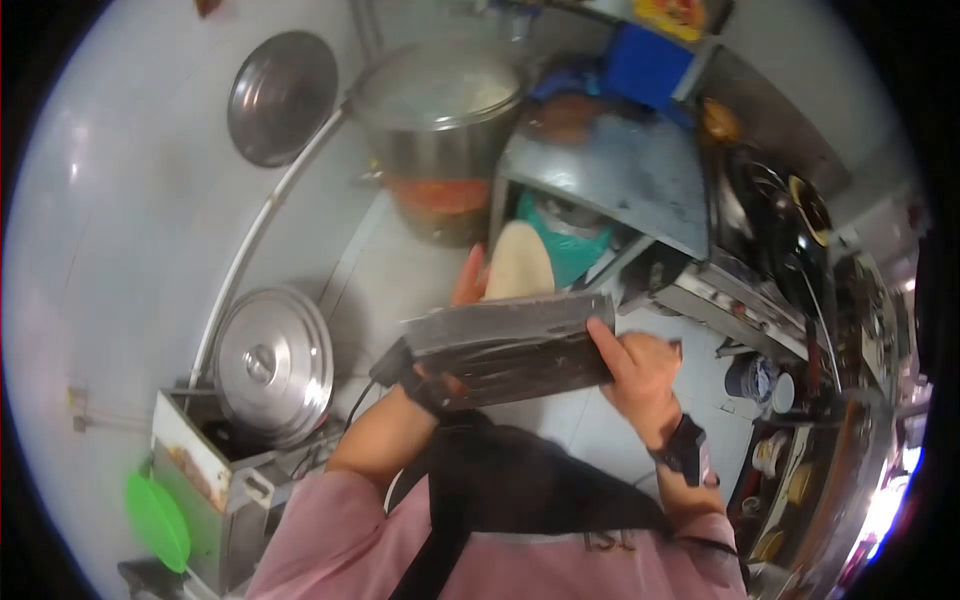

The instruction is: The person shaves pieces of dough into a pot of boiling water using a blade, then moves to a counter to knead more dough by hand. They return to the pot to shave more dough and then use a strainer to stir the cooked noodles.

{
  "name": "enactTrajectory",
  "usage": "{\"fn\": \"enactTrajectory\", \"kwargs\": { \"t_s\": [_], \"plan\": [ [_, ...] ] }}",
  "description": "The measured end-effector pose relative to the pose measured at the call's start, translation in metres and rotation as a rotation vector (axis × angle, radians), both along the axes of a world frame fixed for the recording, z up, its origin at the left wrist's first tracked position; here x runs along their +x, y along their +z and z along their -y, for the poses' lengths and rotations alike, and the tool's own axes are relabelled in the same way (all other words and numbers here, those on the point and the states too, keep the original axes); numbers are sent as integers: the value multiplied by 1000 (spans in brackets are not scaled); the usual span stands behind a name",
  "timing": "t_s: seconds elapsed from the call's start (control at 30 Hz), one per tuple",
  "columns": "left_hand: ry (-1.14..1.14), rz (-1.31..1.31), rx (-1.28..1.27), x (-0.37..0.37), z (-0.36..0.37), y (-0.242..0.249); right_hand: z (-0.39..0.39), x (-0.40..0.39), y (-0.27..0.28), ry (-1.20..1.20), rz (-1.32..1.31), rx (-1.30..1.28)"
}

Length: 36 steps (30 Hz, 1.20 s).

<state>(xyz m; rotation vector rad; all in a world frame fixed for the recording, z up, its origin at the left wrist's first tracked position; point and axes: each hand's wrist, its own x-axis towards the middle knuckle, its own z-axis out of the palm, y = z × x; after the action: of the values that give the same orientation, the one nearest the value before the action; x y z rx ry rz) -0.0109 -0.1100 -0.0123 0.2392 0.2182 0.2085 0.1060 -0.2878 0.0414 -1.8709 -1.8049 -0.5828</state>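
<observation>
A dark, shallow rectangular tray [510, 352] is held up in front of my chest, its surface glossy and streaked. My right hand [640, 378] grips its right end, thumb over the edge. Most of my left hand [470, 280] is hidden behind the tray's left side, where it supports the tray; its fingers show past the far edge. Beside those fingers, a smooth, pale oval piece [520, 264] sticks up from behind the tray. Whether my left hand also holds this piece, I cannot tell.
A large lidded pot [440, 150] stands ahead. Right of it is a metal table [620, 180] with a green bag [570, 245] beneath. A stove [740, 305] with dark pans lies on the right. At left, a metal lid [270, 365] leans over a metal cabinet [190, 460].
</observation>
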Motion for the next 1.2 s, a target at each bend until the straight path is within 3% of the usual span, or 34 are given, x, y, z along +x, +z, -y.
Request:
{"fn": "enactTrajectory", "kwargs": {
  "t_s": [0.03,0.1,0.27,0.33,0.37,0.6,0.63,0.67,0.7,0.8,0.87,0.9,0.97,1.0,1.03,1.1,1.17,1.2],
  "plan": [
    [26,-32,-26,13,-24,-5,-36,16,4,42,50,45],
    [86,249,7,24,-54,1,-84,27,10,120,33,4],
    [527,-71,58,68,-124,2,-185,84,-1,341,103,-5],
    [541,85,105,84,-155,-1,-221,108,-11,424,111,19],
    [550,336,178,98,-169,0,-240,120,-13,476,117,31],
    [920,-233,31,148,-230,16,-346,190,-9,552,26,-3],
    [921,-226,-60,151,-238,15,-365,203,-18,565,27,-11],
    [660,64,-291,144,-252,3,-385,219,-34,463,-90,2],
    [481,287,-99,140,-267,-6,-401,233,-46,353,-205,17],
    [511,166,-88,140,-300,9,-434,254,-57,130,-215,-88],
    [587,84,-121,148,-328,3,-447,236,-46,229,-244,-87],
    [547,232,-128,146,-342,-18,-452,220,-34,329,-268,-77],
    [755,-90,-84,154,-364,-12,-462,187,-15,382,-176,-92],
    [887,-192,470,147,-368,-16,-468,177,-11,462,-94,-128],
    [793,-116,627,140,-382,-10,-478,175,-11,448,-90,-134],
    [766,-274,695,132,-395,4,-499,168,-17,443,18,-59],
    [499,33,-420,132,-428,-22,-516,184,-36,383,-46,-153],
    [212,392,-280,121,-436,-17,-526,195,-45,161,-156,-191]
  ]
}}
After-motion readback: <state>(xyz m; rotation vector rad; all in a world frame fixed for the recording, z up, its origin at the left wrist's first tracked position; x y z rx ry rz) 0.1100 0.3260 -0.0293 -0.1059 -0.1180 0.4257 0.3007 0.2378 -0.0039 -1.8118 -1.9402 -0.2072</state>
